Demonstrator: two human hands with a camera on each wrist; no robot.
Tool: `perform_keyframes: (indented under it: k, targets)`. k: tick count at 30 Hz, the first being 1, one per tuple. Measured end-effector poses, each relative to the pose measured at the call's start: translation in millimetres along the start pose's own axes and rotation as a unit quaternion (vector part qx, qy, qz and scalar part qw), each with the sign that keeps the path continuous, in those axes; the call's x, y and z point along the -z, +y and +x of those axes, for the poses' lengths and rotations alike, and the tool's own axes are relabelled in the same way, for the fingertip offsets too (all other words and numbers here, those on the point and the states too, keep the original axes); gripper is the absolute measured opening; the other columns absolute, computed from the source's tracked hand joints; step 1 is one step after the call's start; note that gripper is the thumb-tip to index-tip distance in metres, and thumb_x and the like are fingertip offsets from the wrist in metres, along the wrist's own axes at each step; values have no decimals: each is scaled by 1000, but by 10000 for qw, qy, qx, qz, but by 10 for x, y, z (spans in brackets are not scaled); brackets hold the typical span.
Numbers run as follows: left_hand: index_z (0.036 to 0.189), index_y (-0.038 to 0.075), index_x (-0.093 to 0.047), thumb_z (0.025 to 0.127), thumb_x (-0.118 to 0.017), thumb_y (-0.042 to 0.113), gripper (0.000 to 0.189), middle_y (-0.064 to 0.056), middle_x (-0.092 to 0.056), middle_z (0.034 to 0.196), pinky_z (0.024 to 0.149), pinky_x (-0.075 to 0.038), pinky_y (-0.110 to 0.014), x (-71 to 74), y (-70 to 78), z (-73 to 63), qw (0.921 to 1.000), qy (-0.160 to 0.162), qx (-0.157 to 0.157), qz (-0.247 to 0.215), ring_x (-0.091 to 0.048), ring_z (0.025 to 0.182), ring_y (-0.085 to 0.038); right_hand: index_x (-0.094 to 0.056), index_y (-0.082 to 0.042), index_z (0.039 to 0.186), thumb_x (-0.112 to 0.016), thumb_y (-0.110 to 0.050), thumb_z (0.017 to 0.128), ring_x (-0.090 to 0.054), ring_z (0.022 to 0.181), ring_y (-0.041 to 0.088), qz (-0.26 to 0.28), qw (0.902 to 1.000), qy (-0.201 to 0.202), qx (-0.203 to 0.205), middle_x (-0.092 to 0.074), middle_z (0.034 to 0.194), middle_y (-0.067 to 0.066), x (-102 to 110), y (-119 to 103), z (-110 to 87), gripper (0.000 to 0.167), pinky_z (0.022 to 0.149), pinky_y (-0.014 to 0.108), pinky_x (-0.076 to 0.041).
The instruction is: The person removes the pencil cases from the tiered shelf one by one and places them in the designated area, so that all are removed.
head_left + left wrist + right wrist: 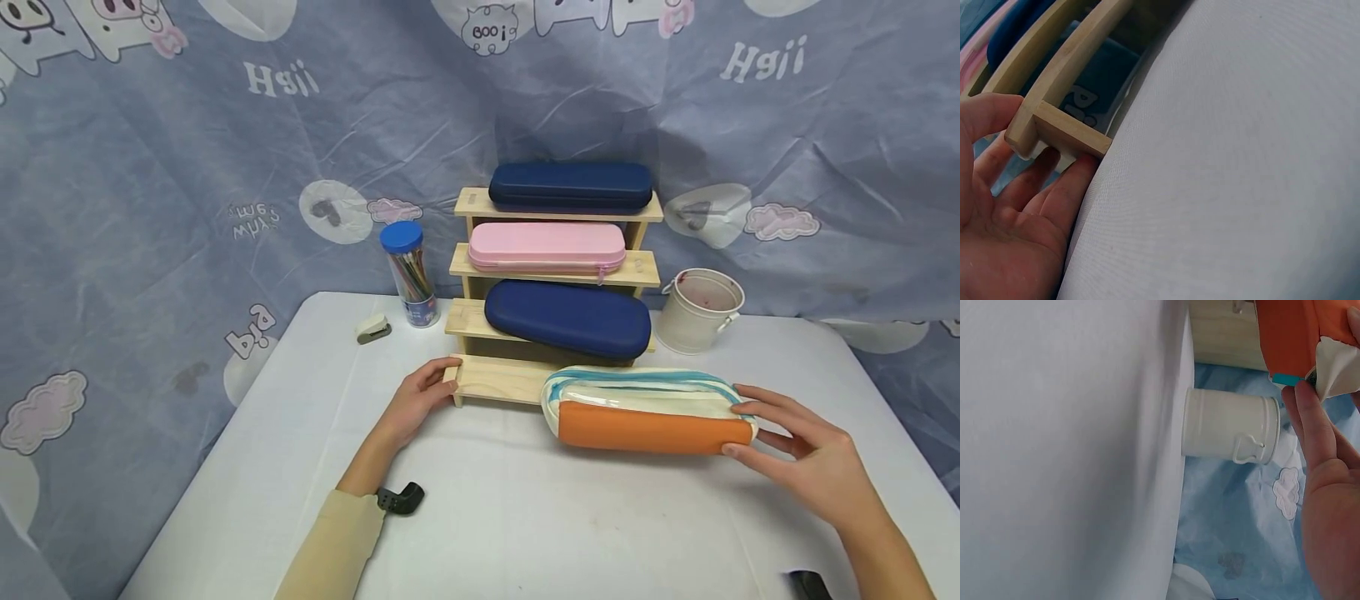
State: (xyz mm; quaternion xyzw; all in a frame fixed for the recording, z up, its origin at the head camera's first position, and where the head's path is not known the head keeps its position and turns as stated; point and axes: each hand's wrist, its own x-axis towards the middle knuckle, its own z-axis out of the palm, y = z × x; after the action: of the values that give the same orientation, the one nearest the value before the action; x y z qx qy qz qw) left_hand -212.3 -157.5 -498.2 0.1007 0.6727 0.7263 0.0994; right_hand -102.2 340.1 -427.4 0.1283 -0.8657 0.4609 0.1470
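Observation:
My left hand [411,406] grips the left end of the lowest step of a four-tiered wooden rack [498,380]. In the left wrist view, the thumb lies on the step's end [1025,119] and the fingers reach under it. My right hand [813,450] pinches the right end of an orange and white pencil case [652,428] with a blue zipper band. This case lies over the right part of the lowest step; in the right wrist view its orange underside [1288,337] shows above the table. Higher steps hold a blue case [567,318], a pink case [547,245] and a navy case [572,187].
A white metal bucket [690,325] stands right of the rack. At the left are a clear tube of pencils [412,279] with a blue lid and a small white stapler [372,328]. A patterned blue cloth [187,167] hangs behind the white table [525,533].

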Motion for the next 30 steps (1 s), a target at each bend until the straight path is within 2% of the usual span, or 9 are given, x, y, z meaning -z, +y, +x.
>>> perform_keyframes:
  k: [13, 20, 27, 30]
  targets:
    - [135, 7, -52, 95, -61, 8, 41, -12, -46, 140, 94, -49, -39, 16, -9, 12, 9998, -155, 25, -93, -51, 121, -28, -65, 5, 115, -82, 13, 65, -48, 121, 8, -103, 9989, 324, -308, -52, 135, 10, 184, 80, -104, 54, 82, 11, -47]
    - [136, 1, -49, 95, -58, 4, 42, -16, -44, 142, 94, -48, -40, -57, 246, -86, 9994, -308, 118, -66, -50, 122, -28, -64, 4, 117, -82, 10, 68, -48, 121, 5, -353, 9968, 557, -443, -53, 136, 6, 286, 132, -174, 53, 80, 8, -46]
    - [137, 2, -49, 96, -57, 4, 42, -15, -45, 141, 95, -48, -43, -48, 256, -87, 9995, -299, 124, -3, -51, 121, -27, -63, 4, 119, -81, 8, 71, -46, 119, 0, -338, 9941, 729, -732, -53, 134, -4, 374, 220, -235, 52, 77, 5, -45]
    - [136, 3, -50, 96, -58, 4, 41, -15, -46, 140, 95, -48, -42, -45, 261, -87, 9995, -282, 167, 14, -51, 121, -27, -62, 8, 117, -79, 14, 69, -47, 119, 2, -249, 9942, 821, -646, -53, 134, -2, 402, 249, -253, 52, 78, 7, -46]
